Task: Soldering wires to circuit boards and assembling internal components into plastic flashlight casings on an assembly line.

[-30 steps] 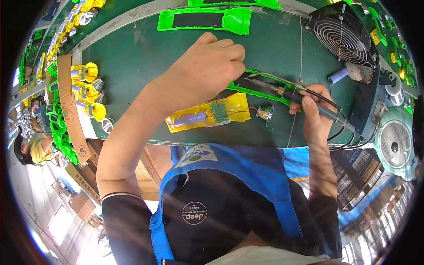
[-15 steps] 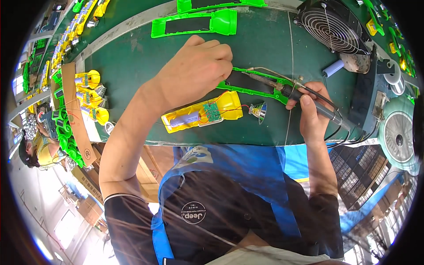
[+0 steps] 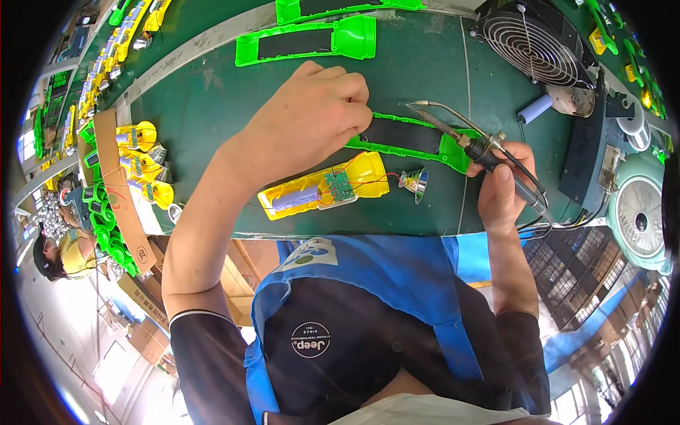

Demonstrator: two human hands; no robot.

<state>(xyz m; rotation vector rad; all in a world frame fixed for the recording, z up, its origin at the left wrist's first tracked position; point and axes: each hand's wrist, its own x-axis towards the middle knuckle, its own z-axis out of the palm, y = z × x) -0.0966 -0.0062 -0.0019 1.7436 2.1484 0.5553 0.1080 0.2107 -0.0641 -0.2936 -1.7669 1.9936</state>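
Observation:
My right hand (image 3: 504, 191) is closed around the grip of a soldering iron (image 3: 480, 150) with a thin curved metal tube alongside. The iron's tip points up and left, above a green flashlight casing half (image 3: 455, 150) with a black inner panel. At the casing's left end my left hand (image 3: 308, 117) is closed, fingers pinched on it; the fingertips are partly hidden. Nearer to me lies a yellow casing half (image 3: 368, 174) holding a lilac battery cell (image 3: 295, 199) and a small green circuit board (image 3: 340, 186). Red wires run from it to a silver reflector cup (image 3: 414, 184).
Another green casing half (image 3: 354, 37) lies farther back. A black fan (image 3: 528, 42), a loose battery cell (image 3: 535, 109) and a dark box (image 3: 586, 159) stand right. Yellow assemblies (image 3: 145, 134) sit left by a cardboard strip (image 3: 122, 191). A person (image 3: 71, 251) is at far left.
The soldering iron has lifted slightly and tilted, its tip shifting up off the green casing. My left hand stays at the casing's left end, almost unmoved.

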